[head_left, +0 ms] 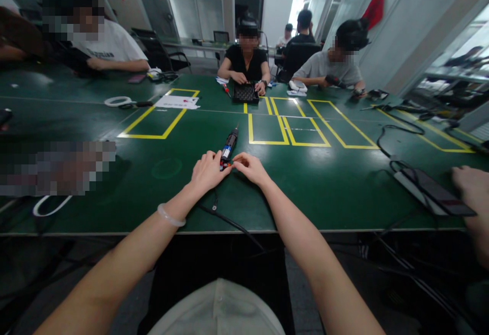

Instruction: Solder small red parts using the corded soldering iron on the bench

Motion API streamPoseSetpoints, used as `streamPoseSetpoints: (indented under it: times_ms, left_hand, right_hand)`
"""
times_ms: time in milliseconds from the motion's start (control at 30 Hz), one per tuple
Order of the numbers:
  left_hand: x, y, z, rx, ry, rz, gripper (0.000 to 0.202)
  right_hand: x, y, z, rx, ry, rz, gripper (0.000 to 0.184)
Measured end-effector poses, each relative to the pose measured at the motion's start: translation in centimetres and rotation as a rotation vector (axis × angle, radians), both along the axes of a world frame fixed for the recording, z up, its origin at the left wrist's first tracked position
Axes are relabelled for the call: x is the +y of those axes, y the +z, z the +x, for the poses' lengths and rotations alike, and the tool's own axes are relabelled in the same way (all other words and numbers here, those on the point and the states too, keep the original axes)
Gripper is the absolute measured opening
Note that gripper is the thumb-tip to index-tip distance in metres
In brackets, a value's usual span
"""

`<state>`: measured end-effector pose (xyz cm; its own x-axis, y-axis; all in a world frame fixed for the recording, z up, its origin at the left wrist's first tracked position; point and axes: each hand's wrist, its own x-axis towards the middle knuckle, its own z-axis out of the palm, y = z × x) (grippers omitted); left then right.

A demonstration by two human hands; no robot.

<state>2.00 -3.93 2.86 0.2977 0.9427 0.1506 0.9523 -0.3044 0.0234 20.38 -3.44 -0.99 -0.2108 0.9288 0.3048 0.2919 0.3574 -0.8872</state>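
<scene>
An electric screwdriver, dark with a blue-and-white label, points away from me with its thin bit at the far end. My left hand closes around its rear end, thumb toward the right. My right hand is pinched beside it, fingertips meeting the left thumb. Small red and orange parts show between the fingers, too small to make out. What the right fingertips hold is hidden. Below the hands a black cable runs over the table's front edge.
Yellow tape rectangles mark the green table. A black tray is before a person opposite. White paper and a cable coil lie left. At right are a dark flat device, cables and another person's hand.
</scene>
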Motion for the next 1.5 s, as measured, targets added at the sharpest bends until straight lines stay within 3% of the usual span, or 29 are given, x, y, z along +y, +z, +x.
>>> streamPoseSetpoints:
  times_ms: [367,733,1033,1333,1500]
  left_hand:
    - [0.5,0.2,-4.3,0.011,0.066,-0.041,0.072]
    - [2.6,0.4,-12.6,-0.028,0.269,-0.094,0.073]
    - [5.7,0.9,-19.3,0.026,0.437,-0.168,0.073]
    - [6.0,1.4,-20.6,0.06,0.469,-0.133,0.071]
    - [5.1,1.2,-20.0,0.125,0.4,0.064,0.068]
  right_hand:
    - [0.0,-0.4,0.1,-0.029,0.023,-0.023,0.02]
    - [0.2,-0.6,0.1,-0.072,0.013,-0.018,0.02]
    - [-0.1,-0.3,0.1,-0.085,0.001,-0.024,0.019]
    - [-0.3,0.0,0.0,-0.096,-0.011,-0.025,0.018]
    - [-0.5,0.3,0.1,-0.105,-0.009,-0.035,0.017]
